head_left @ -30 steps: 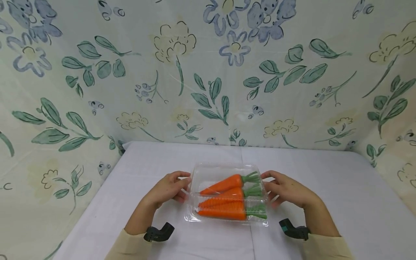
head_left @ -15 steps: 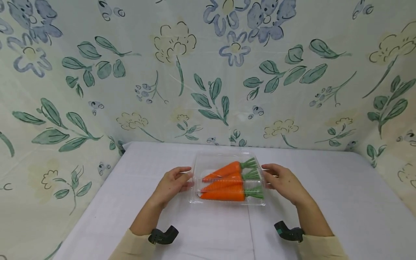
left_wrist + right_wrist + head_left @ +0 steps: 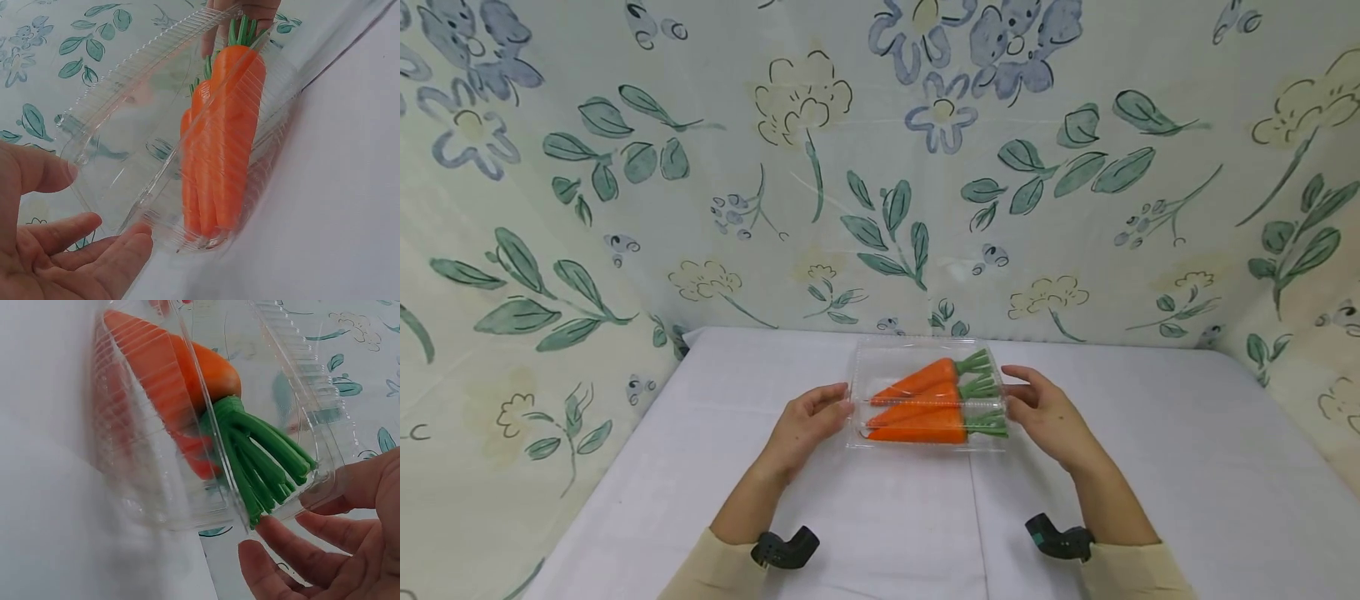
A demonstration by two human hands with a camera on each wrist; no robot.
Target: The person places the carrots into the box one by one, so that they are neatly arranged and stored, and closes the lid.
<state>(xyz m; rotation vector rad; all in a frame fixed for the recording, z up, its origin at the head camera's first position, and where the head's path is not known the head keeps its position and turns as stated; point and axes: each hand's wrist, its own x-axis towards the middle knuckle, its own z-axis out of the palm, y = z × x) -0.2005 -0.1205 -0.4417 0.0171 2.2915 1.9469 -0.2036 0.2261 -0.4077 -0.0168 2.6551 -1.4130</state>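
Observation:
A clear plastic box (image 3: 868,367) holds three orange toy-like carrots (image 3: 925,408) with green tops, lying side by side with the tops toward the right. Around the box's left end is my left hand (image 3: 808,425), its thumb at the ribbed edge and its fingers at the lower side in the left wrist view. My right hand (image 3: 1048,417) grips the opposite end. In the right wrist view its thumb and forefinger pinch a corner close to the green stems (image 3: 262,456), with the other fingers below.
White cloth (image 3: 910,525) covers the table. Behind and at both sides hang pale curtains (image 3: 880,167) printed with flowers and leaves. A dark wrist device (image 3: 786,548) sits on the left forearm, and a matching device (image 3: 1060,537) on the right.
Both hands have moved forward with the box of carrots, carrying it away from the body toward the back of the table. The hands have come slightly closer together at its ends.

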